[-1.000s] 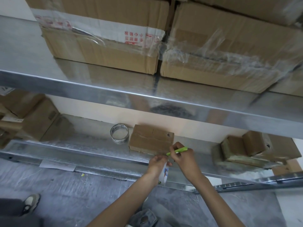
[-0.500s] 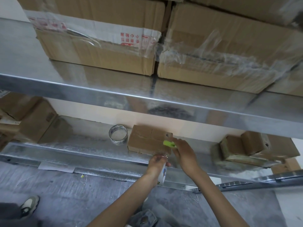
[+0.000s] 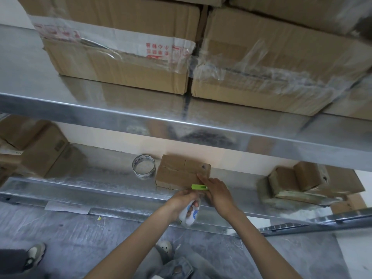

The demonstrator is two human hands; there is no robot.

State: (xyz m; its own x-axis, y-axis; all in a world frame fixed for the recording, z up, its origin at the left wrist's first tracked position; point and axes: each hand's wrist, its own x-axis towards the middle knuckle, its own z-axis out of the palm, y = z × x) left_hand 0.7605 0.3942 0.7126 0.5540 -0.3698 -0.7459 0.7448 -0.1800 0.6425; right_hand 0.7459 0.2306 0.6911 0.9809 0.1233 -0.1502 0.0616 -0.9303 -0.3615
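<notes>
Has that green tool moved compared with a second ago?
Yes. The green tool in the right hand has shifted left, from beyond the right edge of the small cardboard box to its front corner.

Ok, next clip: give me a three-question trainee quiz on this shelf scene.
1. True or false: the right hand holds a green cutter.
2. What does the left hand grip? A) a tape roll B) a marker C) a phone
3. Fill in: on the lower shelf, the loose tape roll lies on the person's ____ side of the small cardboard box.
Key: 1 true; 2 A, the held tape roll; 3 left.
</notes>
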